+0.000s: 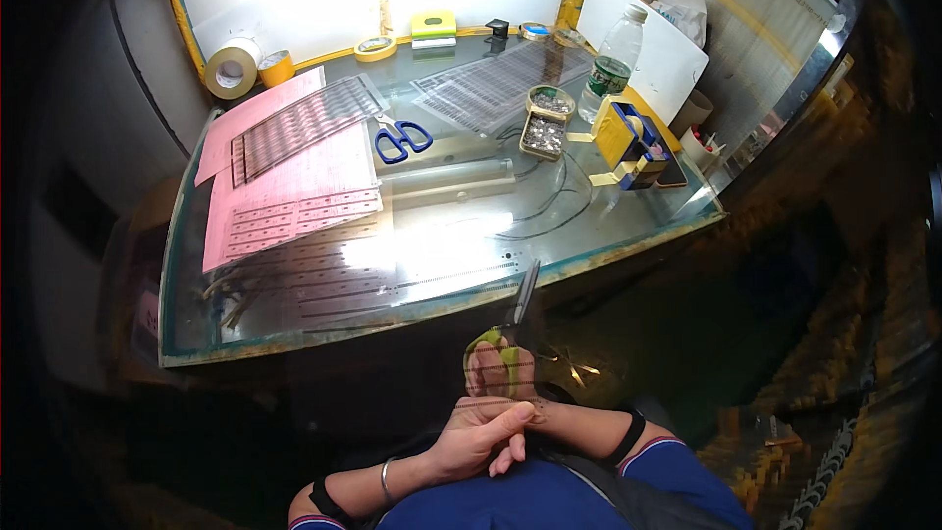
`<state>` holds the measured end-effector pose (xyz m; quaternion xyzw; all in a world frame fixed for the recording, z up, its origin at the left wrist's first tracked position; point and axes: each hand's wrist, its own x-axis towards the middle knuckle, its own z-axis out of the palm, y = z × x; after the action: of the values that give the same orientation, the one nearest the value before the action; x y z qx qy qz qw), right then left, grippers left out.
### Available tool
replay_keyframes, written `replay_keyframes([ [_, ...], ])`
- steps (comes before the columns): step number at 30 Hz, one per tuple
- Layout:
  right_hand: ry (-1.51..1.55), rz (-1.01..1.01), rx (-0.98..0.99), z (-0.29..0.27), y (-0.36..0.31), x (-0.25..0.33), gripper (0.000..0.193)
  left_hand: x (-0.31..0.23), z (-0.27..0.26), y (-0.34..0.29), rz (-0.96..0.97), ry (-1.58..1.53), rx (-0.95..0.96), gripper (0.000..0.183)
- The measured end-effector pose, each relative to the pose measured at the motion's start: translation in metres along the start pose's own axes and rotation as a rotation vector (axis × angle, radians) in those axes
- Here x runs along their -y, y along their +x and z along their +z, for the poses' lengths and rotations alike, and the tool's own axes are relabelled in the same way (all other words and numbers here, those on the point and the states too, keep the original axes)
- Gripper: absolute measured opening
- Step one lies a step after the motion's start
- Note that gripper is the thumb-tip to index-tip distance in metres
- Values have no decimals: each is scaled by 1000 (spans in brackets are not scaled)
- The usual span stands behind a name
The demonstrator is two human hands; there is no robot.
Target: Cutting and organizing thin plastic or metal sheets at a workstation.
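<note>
My right hand (500, 371) grips scissors with yellow-green handles, and their dark blades (527, 292) point up toward the table's front edge. Just below it, my left hand (486, 435) is closed, thumb against the fingers, on the near edge of a clear film sheet (407, 291). Thin dark dotted lines run across this film, and both my right fingers and the table edge show through it. How far the sheet reaches is hard to see against the glass. My left hand overlaps my right wrist in this view.
The glass-topped table (628, 240) carries pink printed sheets (294, 186), blue-handled scissors (400, 140), patterned films (500, 83), a tin of small metal pieces (543, 134), a tape dispenser (633, 142), a plastic bottle (613, 64) and tape rolls (233, 71). Scraps (579, 368) lie below.
</note>
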<state>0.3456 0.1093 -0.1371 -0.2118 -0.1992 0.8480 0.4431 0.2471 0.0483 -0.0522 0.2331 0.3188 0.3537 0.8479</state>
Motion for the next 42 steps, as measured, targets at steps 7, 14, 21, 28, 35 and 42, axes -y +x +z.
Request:
replay_keyframes([
  [7, -488, -391, 30, 10, 0, 53, 43, -5, 0, -7, 16, 160, 9, 25],
  [14, -809, -469, -147, 62, -22, 103, 7, -59, -42, -55, 150, 559, -184, 21],
  [21, -836, -69, -128, 50, -20, 80, 18, -93, -106, -138, 651, 756, -1097, 19],
  [28, -803, -27, -166, 45, 0, 67, 18, -142, -137, -142, 604, 995, -1117, 12],
  [35, -743, -82, -82, 54, 5, 57, 18, -107, -53, -73, 1112, 1570, -845, 16],
  [42, -727, -125, 19, 32, -18, 45, 39, -23, -57, -5, 362, -82, -350, 27],
])
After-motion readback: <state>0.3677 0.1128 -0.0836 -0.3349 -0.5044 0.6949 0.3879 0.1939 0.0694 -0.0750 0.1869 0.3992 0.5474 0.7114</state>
